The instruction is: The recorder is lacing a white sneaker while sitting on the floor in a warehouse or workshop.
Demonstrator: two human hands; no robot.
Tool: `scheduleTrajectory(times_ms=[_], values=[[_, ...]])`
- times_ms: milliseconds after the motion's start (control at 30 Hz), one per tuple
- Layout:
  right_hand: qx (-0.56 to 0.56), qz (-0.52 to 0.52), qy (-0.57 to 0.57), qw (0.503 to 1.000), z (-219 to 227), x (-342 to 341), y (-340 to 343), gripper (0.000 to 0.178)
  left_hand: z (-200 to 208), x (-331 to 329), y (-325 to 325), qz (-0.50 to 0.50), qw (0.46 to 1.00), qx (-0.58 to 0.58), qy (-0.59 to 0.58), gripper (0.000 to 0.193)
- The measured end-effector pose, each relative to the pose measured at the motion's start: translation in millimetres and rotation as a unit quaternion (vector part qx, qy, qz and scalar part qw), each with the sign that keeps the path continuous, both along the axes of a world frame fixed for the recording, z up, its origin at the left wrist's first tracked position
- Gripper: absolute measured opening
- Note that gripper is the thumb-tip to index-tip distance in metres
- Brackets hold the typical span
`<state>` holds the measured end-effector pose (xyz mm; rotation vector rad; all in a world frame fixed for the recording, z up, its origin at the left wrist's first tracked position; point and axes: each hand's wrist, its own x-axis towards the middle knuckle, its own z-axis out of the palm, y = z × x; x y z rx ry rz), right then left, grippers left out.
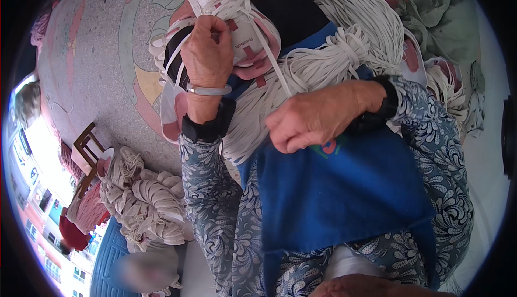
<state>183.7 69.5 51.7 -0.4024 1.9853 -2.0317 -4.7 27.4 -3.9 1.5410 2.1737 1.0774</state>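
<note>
A white sneaker with pink trim (256,34) rests before me at the top of the view, above my lap. My left hand (207,52) is closed in a pinch over its lacing, on a white shoelace whose tip I cannot make out. From the shoe a flat white shoelace (276,68) runs down to my right hand (318,116), curled into a fist around it. Loops of lace stand above the shoe's eyelets. Across my lap, under both hands, lies a thick tied bundle of white laces (344,52). A blue apron (339,194) covers my lap.
More white and pink shoes (412,60) lie to the right, beside a grey-green cloth (444,17). At the lower left, bundled pale laces (156,194) are heaped next to a wooden chair (89,143) and a blue ribbed plastic item (107,262). The speckled floor (102,54) has coloured inlays.
</note>
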Motion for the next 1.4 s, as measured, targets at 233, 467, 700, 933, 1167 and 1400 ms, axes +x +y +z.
scheduleTrajectory(times_ms=[233, 467, 700, 933, 1167, 1400], values=[[0.359, -0.43, 0.06, 0.826, -38, -22, 61, 0.015, 5, -1, -2, 0.049, 0.988, -0.077, -0.121, 0.014], [0.528, -0.452, 0.063, 0.717, -56, -42, 53, 0.011, -7, -2, 3, 0.035, 0.999, -0.013, -0.017, 0.015], [0.564, -0.413, 0.096, 0.709, -53, -47, 58, 0.008, -4, -7, 8, 0.067, 0.993, -0.051, -0.084, 0.018], [0.577, -0.381, 0.112, 0.713, -50, -55, 58, 0.009, -12, -8, 0, 0.058, 0.997, -0.041, -0.037, 0.018], [0.536, -0.351, 0.151, 0.753, -36, -34, 70, 0.01, 3, 16, -10, -0.016, 0.999, 0.013, 0.046, 0.012], [0.427, -0.386, 0.082, 0.814, -16, -23, 85, 0.012, 17, 23, 3, -0.058, 0.997, -0.02, 0.045, 0.006]])
